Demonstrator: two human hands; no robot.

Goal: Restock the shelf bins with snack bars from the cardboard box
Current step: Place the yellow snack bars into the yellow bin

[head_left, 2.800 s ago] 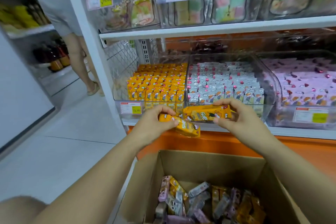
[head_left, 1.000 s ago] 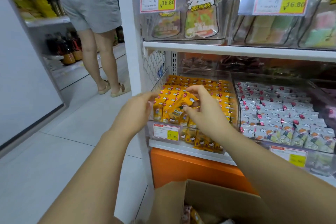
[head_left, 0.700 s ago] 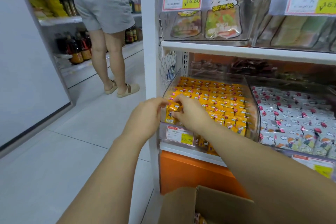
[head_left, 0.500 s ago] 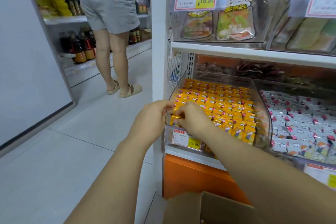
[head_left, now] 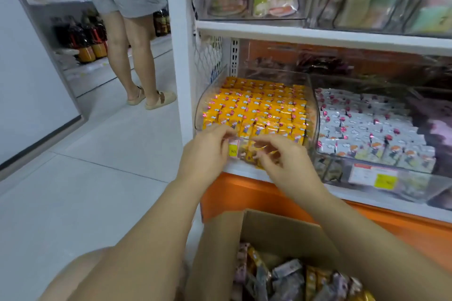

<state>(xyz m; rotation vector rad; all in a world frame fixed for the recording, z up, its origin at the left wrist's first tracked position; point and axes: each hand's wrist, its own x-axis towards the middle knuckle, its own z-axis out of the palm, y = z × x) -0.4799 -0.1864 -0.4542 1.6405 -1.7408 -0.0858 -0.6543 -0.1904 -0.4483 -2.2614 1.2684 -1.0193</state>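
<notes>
the snack bars [head_left: 256, 107] in the bin i am at are orange-yellow, speckled with pink-red dots and small white patches. the neighbouring bars [head_left: 362, 124] are silver-grey with the same pink-red dots, and the front row has little orange figures. farther right i see mauve wrappers [head_left: 437, 129]. the price tag [head_left: 374, 176] is pale with a yellow patch. the shelf board [head_left: 318, 36] is white, and the base panel [head_left: 244, 198] below is bright orange. the cardboard box [head_left: 281, 232] is plain brown; its loose bars [head_left: 288, 276] mix yellow, grey and mauve. the floor [head_left: 97, 178] is pale grey tile.
</notes>
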